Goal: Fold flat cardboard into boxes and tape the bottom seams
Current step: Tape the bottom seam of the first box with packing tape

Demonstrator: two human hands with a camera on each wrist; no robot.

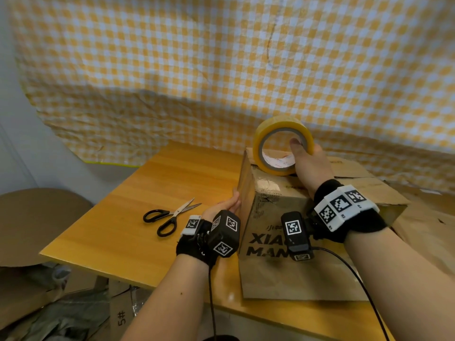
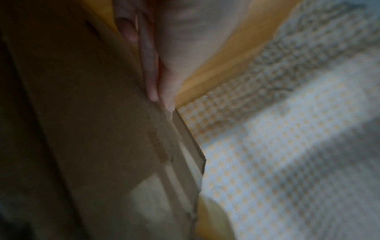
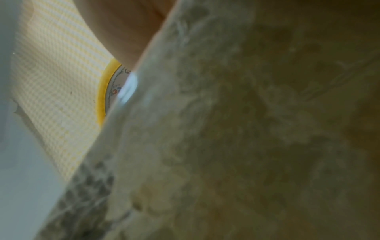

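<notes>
Half of tape roll [image 3: 102, 97] hidden behind blurred box [image 3: 246, 129].

The head view is bright and evenly lit, with soft glare on the glossy orange wooden desk [image 1: 152, 217] and on the roll of clear yellowish packing tape [image 1: 278, 134]; its edges bow from the wide lens. The left wrist view is dim and blurred, the brown cardboard box [image 2: 86, 129] shadowed. The right wrist view is badly out of focus, with a pale blue glint near the tape roll's rim
</notes>
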